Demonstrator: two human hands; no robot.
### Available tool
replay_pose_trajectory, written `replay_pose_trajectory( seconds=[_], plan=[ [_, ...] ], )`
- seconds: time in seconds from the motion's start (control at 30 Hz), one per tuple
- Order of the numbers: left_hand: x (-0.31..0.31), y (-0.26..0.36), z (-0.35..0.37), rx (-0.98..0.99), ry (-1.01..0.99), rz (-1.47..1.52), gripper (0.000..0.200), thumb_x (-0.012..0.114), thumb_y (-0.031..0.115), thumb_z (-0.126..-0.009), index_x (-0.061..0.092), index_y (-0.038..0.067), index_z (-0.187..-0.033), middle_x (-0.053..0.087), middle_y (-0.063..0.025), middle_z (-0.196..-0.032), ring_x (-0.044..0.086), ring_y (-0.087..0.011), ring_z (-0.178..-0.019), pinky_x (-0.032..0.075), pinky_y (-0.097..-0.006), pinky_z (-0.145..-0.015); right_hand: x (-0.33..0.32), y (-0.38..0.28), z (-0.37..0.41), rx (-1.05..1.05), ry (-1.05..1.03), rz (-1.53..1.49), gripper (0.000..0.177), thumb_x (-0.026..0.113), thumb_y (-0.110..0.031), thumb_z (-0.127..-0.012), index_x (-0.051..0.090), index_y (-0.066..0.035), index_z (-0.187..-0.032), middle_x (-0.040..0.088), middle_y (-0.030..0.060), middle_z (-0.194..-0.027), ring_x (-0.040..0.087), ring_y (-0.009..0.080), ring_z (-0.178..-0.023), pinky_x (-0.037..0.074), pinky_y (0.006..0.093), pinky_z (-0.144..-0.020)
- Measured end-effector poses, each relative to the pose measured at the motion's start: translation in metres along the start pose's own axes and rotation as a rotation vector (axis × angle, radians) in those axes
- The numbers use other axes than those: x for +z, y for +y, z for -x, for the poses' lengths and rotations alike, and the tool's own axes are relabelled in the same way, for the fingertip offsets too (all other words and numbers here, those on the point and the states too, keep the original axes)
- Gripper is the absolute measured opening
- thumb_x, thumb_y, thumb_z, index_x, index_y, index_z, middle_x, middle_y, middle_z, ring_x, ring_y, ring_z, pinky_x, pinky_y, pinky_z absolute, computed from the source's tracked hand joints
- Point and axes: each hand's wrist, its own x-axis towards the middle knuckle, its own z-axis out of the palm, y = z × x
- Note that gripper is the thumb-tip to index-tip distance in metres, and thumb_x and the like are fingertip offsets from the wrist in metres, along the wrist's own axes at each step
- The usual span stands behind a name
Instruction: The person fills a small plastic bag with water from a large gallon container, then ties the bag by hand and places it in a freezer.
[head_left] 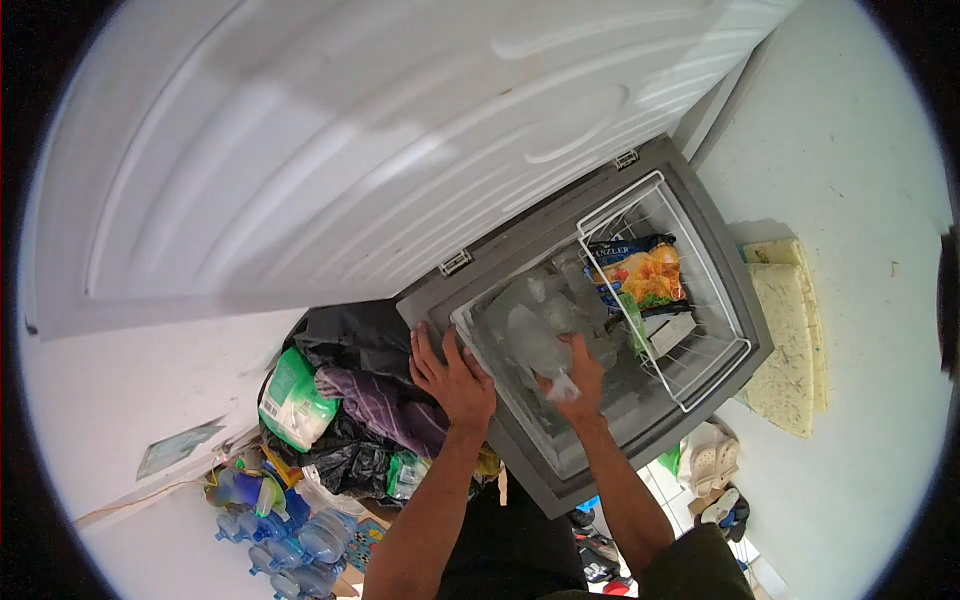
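Note:
A chest freezer (pixel 560 495) stands in front of me with its white lid (pixel 330 150) raised. My left hand (pixel 455 385) rests on the grey rim at the freezer's left side, fingers spread and holding nothing. Inside the freezer, my right hand (pixel 580 385) has its fingers around the tied end of a clear plastic bag of ice (pixel 535 340). More frosty ice bags (pixel 545 285) lie behind it. To the right of that hand, a white wire basket (pixel 715 345) holds a blue and orange frozen food packet (pixel 645 275) and a small pale box (pixel 670 332).
Left of the freezer are dark bags and a purple cloth (pixel 385 405), with a green-and-white package (pixel 297 400). Several water bottles (pixel 320 540) lie at lower left. Yellowish foam sheets (pixel 785 340) lean against the right wall; beige clogs (pixel 712 462) sit below.

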Motion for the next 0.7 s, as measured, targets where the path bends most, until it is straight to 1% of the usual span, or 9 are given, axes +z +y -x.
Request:
replay_pose_trajectory(
  seconds=[0.23,0.3,0.33,0.47,0.57,0.6,0.63,0.67,0.7],
  plan=[
    [-0.013,0.007,0.014,0.017,0.007,0.040,0.033,0.042,0.015,-0.094,0.043,0.004,-0.125,0.029,-0.0216,-0.140,0.022,-0.0398,-0.134,0.018,-0.0544,-0.104,-0.083,-0.066,0.062,0.004,0.051,0.090,0.050,0.078,-0.013,-0.063,0.053,-0.003,-0.106,0.064,0.0207,-0.094,0.066,0.0321,-0.087,0.052,0.0350,-0.071],
    [-0.037,0.030,0.045,-0.085,-0.144,0.544,0.036,0.042,0.019,-0.096,0.040,0.002,-0.128,0.032,-0.0208,-0.138,0.026,-0.0377,-0.133,0.024,-0.0488,-0.105,-0.099,-0.078,0.075,0.031,0.087,0.113,0.050,0.077,-0.013,-0.064,0.053,-0.003,-0.106,0.064,0.0213,-0.095,0.067,0.0311,-0.088,0.052,0.0351,-0.070],
    [-0.045,0.039,0.055,-0.094,-0.147,0.549,0.036,0.042,0.019,-0.096,0.040,0.002,-0.128,0.032,-0.0208,-0.138,0.026,-0.0377,-0.133,0.024,-0.0488,-0.105,-0.105,-0.082,0.085,0.019,0.109,0.120,0.050,0.078,-0.013,-0.065,0.053,-0.002,-0.106,0.064,0.0219,-0.097,0.066,0.0320,-0.089,0.052,0.0355,-0.072],
    [-0.069,0.075,0.073,-0.772,-0.727,1.291,0.047,0.052,0.033,-0.091,0.044,0.003,-0.127,0.046,-0.0182,-0.126,0.042,-0.0325,-0.118,0.035,-0.0435,-0.097,-0.121,-0.101,0.125,-0.111,0.131,0.155,0.048,0.076,-0.010,-0.064,0.054,0.000,-0.105,0.060,0.0224,-0.111,0.060,0.0357,-0.105,0.051,0.0404,-0.085],
    [-0.078,0.092,0.082,-1.297,-1.200,1.808,0.057,0.058,0.043,-0.087,0.047,0.003,-0.125,0.056,-0.0163,-0.116,0.055,-0.0285,-0.107,0.044,-0.0396,-0.092,-0.127,-0.101,0.154,-0.242,0.087,0.204,0.052,0.080,-0.014,-0.061,0.056,0.001,-0.104,0.059,0.0211,-0.113,0.058,0.0367,-0.109,0.051,0.0415,-0.087],
    [-0.079,0.093,0.085,-1.296,-1.207,1.815,0.057,0.058,0.043,-0.087,0.047,0.003,-0.125,0.056,-0.0163,-0.116,0.055,-0.0285,-0.107,0.044,-0.0396,-0.092,-0.128,-0.095,0.166,-0.303,0.077,0.216,0.055,0.083,-0.017,-0.059,0.056,0.001,-0.103,0.059,0.0204,-0.113,0.057,0.0372,-0.111,0.050,0.0419,-0.088],
    [-0.079,0.090,0.088,-1.259,-1.213,1.769,0.055,0.059,0.042,-0.087,0.048,0.003,-0.124,0.057,-0.0152,-0.114,0.056,-0.0277,-0.105,0.046,-0.0391,-0.090,-0.128,-0.082,0.179,-0.231,-0.035,0.160,0.069,0.085,-0.020,-0.059,0.050,0.001,-0.114,0.048,0.0225,-0.127,0.045,0.0395,-0.123,0.043,0.0479,-0.097],
    [-0.077,0.087,0.088,-1.213,-1.211,1.726,0.054,0.060,0.040,-0.086,0.048,0.003,-0.123,0.058,-0.0141,-0.113,0.057,-0.0269,-0.103,0.047,-0.0386,-0.087,-0.135,-0.088,0.179,-0.240,-0.036,0.165,0.069,0.085,-0.020,-0.059,0.050,0.001,-0.114,0.048,0.0225,-0.127,0.045,0.0395,-0.123,0.043,0.0479,-0.097],
    [-0.073,0.082,0.089,-1.208,-1.208,1.734,0.054,0.060,0.040,-0.086,0.048,0.003,-0.123,0.058,-0.0141,-0.113,0.057,-0.0269,-0.103,0.047,-0.0386,-0.087,-0.144,-0.101,0.179,-0.184,-0.145,0.074,0.079,0.086,-0.022,-0.058,0.043,-0.002,-0.121,0.039,0.0231,-0.133,0.038,0.0403,-0.128,0.037,0.0507,-0.101]
  ],
)
